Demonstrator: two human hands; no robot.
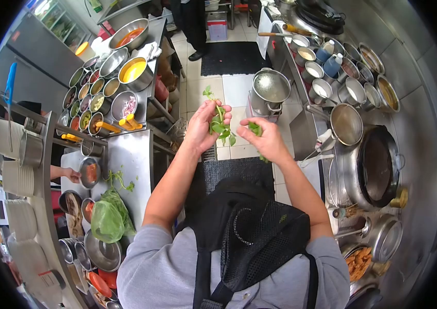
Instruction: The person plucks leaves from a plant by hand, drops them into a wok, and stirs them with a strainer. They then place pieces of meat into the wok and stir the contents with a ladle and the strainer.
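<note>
While two hands work, left (209, 123), right (263, 139), each holds greens (221, 126), apparently leafy.

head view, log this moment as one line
left hand: holds leafy green sprigs | right hand: holds more greens | green plastic bag: on left counter, loose sprigs beside it

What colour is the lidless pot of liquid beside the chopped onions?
Silver; the pot shows in the head view.
</note>
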